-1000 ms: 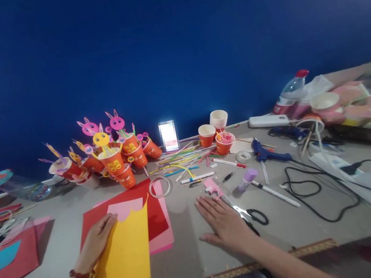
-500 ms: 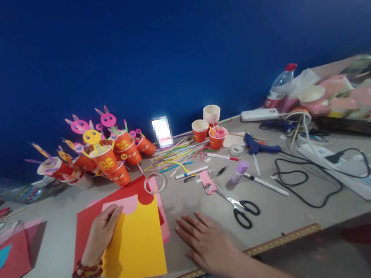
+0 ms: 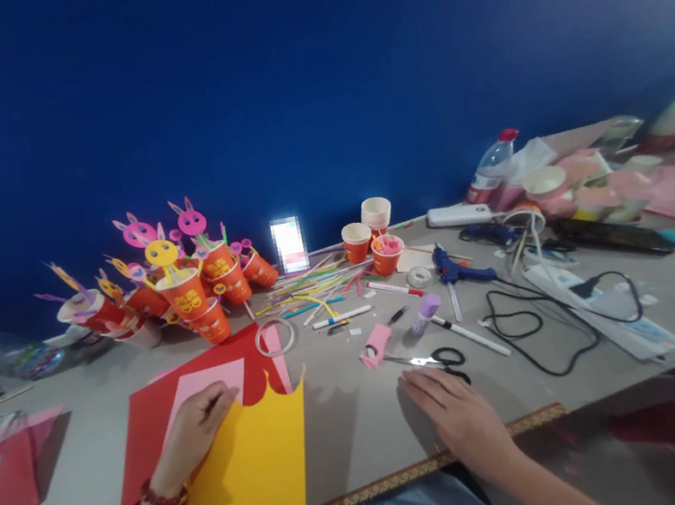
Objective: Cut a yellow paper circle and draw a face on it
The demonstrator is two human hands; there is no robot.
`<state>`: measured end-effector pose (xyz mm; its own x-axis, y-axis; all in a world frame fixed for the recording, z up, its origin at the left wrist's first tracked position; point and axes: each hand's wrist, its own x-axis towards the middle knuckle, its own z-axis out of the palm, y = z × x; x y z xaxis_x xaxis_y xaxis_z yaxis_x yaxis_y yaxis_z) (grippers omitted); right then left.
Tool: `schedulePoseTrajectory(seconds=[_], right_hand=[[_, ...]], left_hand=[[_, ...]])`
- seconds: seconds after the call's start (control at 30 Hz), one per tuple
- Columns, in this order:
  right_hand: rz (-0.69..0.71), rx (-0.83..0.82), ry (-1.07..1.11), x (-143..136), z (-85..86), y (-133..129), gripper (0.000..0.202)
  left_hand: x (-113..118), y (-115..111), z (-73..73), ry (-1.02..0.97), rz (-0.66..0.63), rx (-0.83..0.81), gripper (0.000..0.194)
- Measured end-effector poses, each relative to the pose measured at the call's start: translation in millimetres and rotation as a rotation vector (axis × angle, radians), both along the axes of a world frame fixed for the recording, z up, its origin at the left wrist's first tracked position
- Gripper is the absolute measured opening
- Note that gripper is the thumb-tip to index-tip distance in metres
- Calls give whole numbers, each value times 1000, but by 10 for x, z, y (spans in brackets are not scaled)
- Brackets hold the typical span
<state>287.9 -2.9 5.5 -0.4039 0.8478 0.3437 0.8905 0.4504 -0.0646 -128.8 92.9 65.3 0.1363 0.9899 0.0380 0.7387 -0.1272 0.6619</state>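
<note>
My left hand (image 3: 197, 429) grips the left edge of a yellow sheet (image 3: 261, 466) with scalloped cut-outs along its top. The sheet is lifted a little over a red sheet (image 3: 140, 431) and a pink sheet (image 3: 188, 389). To the right, my right hand (image 3: 453, 406) is over the table with its fingers extended and nothing in them. Its fingertips are by the black-handled scissors (image 3: 444, 356), partly covering the lower handle loop. A pink paper scrap (image 3: 378, 343) lies near the blade tips.
Red cups with paper rabbits (image 3: 184, 290) stand at the back left. Pens, a purple glue stick (image 3: 427, 313), a blue glue gun (image 3: 461, 268) and a power strip (image 3: 603, 314) lie rightward. A tape ring (image 3: 274, 336) is beyond the yellow sheet.
My left hand has raised and tilted the yellow sheet off the stack. My right hand has moved right to the scissors, which have turned and now look more closed.
</note>
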Motion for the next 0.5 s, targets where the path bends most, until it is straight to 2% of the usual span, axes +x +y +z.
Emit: schedulePoseTrajectory(seconds=[0.1,0.2,0.3,0.4,0.5], right_hand=[[130,-65,25,-245,39,-33,42],[301,-110,-18,-363,46,-4,53],[217,-137,-27,-244,21,113,60],[155,-151,-21,-80,-15,291,60],[97,-144,-2,-42,-37,476,58]], left_hand=[[230,37,47,21,-197,-80,45],[443,44,72,125,-336,-88,44],[615,45,43,218,-467,-90,44],[800,88,-45,255,-535,-70,45],[1038,190,-148,299,-584,-27,49]])
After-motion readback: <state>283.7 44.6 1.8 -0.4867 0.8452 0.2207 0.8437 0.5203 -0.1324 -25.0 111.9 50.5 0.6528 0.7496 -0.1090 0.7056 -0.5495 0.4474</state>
